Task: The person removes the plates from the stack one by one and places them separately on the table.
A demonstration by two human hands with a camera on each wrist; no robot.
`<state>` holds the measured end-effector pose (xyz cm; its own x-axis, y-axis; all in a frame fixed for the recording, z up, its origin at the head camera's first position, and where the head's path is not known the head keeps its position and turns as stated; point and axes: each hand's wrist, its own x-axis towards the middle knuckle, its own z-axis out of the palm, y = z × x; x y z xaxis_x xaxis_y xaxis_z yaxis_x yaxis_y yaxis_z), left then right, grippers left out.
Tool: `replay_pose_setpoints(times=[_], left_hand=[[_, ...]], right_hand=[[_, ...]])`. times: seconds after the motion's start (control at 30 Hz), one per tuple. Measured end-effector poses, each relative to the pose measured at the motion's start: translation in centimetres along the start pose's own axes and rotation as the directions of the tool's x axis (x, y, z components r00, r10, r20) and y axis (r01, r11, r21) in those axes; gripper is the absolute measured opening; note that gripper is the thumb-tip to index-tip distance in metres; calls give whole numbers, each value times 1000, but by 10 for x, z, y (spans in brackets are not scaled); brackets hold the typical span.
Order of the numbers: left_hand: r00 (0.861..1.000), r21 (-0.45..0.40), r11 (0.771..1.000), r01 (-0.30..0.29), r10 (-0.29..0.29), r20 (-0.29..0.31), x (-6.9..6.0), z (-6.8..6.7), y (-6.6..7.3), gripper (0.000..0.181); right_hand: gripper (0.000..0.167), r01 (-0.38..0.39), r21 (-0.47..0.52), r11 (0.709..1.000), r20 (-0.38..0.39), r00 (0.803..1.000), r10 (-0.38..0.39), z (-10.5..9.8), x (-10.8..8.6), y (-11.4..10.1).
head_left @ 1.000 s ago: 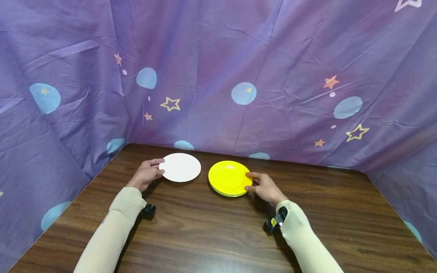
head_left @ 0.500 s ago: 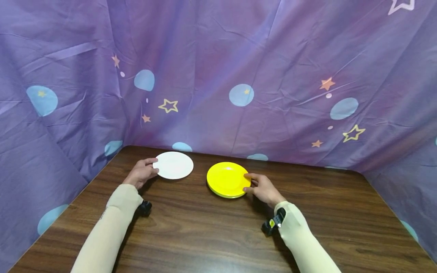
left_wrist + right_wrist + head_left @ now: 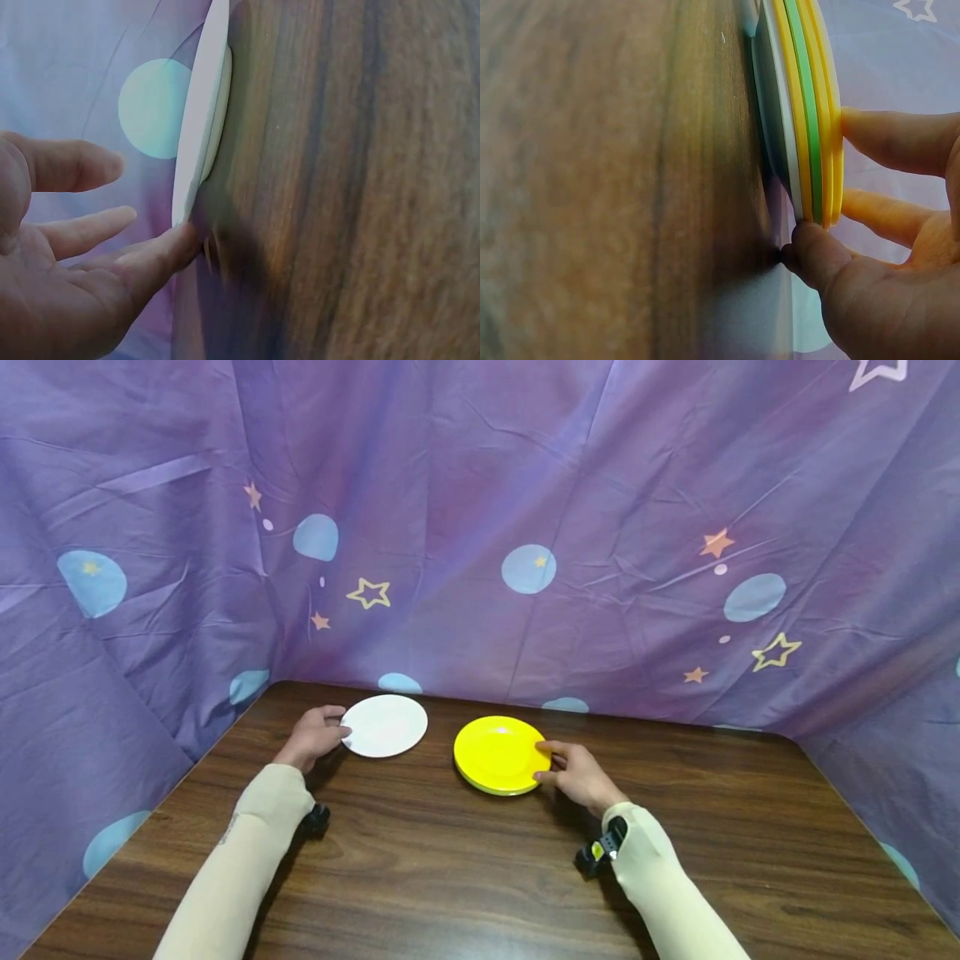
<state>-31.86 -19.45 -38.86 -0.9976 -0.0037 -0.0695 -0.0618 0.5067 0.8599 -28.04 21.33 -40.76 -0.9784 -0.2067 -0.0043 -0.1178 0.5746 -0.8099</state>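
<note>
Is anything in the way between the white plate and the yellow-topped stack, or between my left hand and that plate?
Nothing visible: only bare tabletop shows between the white plate and the stack, and your left hand is at the plate's rim.

We hold both our arms out from the near side, and they both slant in toward the middle at the far end. Our left arm (image 3: 236,860) ends in our left hand (image 3: 311,737), which is a bit farther off than our right hand (image 3: 583,775) at the end of our right arm (image 3: 666,877). Our left fingers (image 3: 79,165) are loose and point right, well apart from the left thumb (image 3: 154,266), which sits lower down. Our right thumb (image 3: 821,255) and right fingers (image 3: 900,139) pinch, thumb below and fingers above, pointing left. Our two hands are well apart.
</note>
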Motion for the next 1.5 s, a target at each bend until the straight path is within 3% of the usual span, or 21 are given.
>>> replay_pose_setpoints(times=[0.17,0.5,0.73,1.1,1.37,1.5], left_hand=[[999,63,998,10,-8,-34,-1,0,5,57],[994,74,997,35,-27,-108,0,4,9,56],[987,76,997,-13,25,-162,-2,12,18,53],[991,-70,995,-73,65,-116,-2,48,34,50],[995,-207,974,-93,86,-44,-1,61,40,47],[996,-235,968,-84,81,-21,-1,67,41,46]], right_hand=[[56,-6,2,1000,3,1000,6,0,0,0],[55,1,15,1000,-3,1000,-1,2,1,0],[55,9,18,1000,-1,1000,-9,0,1,-1],[63,10,111,994,5,1000,-11,2,3,2],[70,11,144,990,-7,1000,-11,3,2,1],[73,-15,149,989,-7,1000,16,2,0,-1]])
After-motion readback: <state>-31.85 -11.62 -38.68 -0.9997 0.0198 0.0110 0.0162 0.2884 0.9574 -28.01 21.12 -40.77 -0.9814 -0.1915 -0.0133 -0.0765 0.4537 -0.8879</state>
